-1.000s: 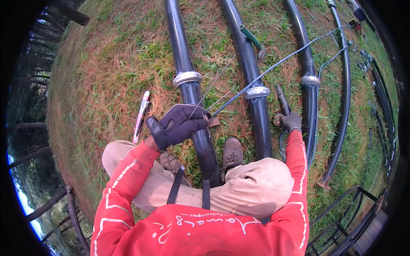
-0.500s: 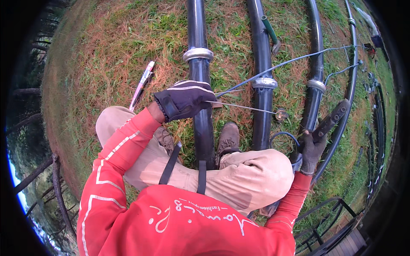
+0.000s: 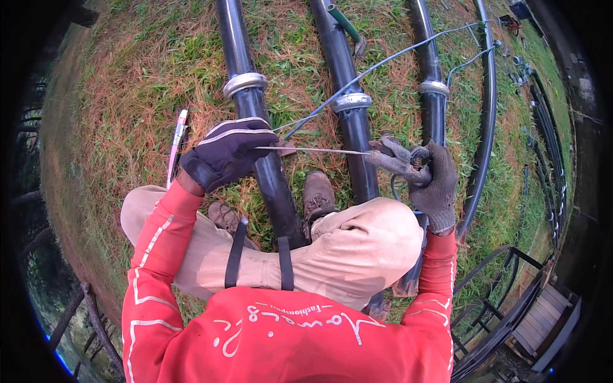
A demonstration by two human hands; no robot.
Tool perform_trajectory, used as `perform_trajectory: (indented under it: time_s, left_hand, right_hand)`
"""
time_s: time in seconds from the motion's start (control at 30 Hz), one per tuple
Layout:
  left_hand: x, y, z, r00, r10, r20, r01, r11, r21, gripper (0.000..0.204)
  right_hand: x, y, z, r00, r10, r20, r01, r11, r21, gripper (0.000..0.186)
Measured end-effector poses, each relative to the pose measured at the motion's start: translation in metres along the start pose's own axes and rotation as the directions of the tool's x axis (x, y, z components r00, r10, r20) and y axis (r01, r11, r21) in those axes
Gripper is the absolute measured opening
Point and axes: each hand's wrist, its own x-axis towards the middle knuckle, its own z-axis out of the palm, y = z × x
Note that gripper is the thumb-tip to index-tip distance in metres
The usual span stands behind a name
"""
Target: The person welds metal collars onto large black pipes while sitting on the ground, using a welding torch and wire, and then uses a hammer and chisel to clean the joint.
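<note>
My left hand [image 3: 227, 152], in a dark glove with pale stripes, is closed on a thin metal rod [image 3: 319, 150] over the left black pipe [image 3: 271, 191]. The rod stretches right to a worn metal clamp-like tool [image 3: 397, 163]. My right hand [image 3: 433, 182], in a grey knit glove, grips that tool beside the right black pipe [image 3: 431, 115]. Behind the rod, a blue cable [image 3: 377, 64] runs diagonally across the middle black pipe [image 3: 357, 140], which has a silver collar [image 3: 352, 102]. A small brown piece [image 3: 287, 148] lies by the left pipe.
A pink-and-white packet [image 3: 176, 143] lies on the grass left of me. A green-handled tool [image 3: 345, 25] rests by the middle pipe. A thinner pipe [image 3: 486, 127], more black tubing [image 3: 550, 153] and a black metal frame [image 3: 504, 287] are at the right. Branches [image 3: 96, 319] show at lower left.
My right hand has brought the tool up from beside the right pipe and swung it leftward to the rod's end. The rod in my left hand has turned to lie nearly level.
</note>
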Motion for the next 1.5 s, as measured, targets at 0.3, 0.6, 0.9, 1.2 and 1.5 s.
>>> perform_trajectory:
  time_s: [0.3, 0.6, 0.9, 1.2, 1.5]
  left_hand:
    - [-0.002, -0.003, 0.002, 0.998, 0.027, -0.055, -0.03, 0.999, -0.043, 0.034]
    - [-0.001, 0.0, 0.003, 0.998, 0.036, -0.06, -0.036, 0.999, 0.012, 0.03]
    - [-0.003, -0.013, 0.012, 0.996, 0.087, -0.008, -0.088, 0.995, -0.049, 0.037]
    - [-0.025, -0.045, 0.024, 0.995, -0.054, -0.081, 0.051, 0.998, -0.03, 0.026]
    - [-0.06, -0.105, 0.05, 0.839, -0.525, -0.147, 0.531, 0.847, 0.008, 0.021]
  right_hand:
    - [0.007, -0.018, 0.006, 0.997, -0.082, -0.011, 0.083, 0.996, 0.043, 0.065]
    - [0.006, -0.021, 0.01, 0.999, -0.034, -0.023, 0.036, 0.994, 0.107, 0.068]
    - [0.007, -0.022, 0.01, 0.999, -0.018, 0.04, 0.012, 0.989, 0.15, 0.069]
    - [0.006, -0.027, -0.011, 0.988, 0.063, 0.138, -0.077, 0.992, 0.101, 0.071]
    - [-0.019, 0.021, -0.052, 0.881, 0.471, -0.033, -0.446, 0.854, 0.268, 0.08]
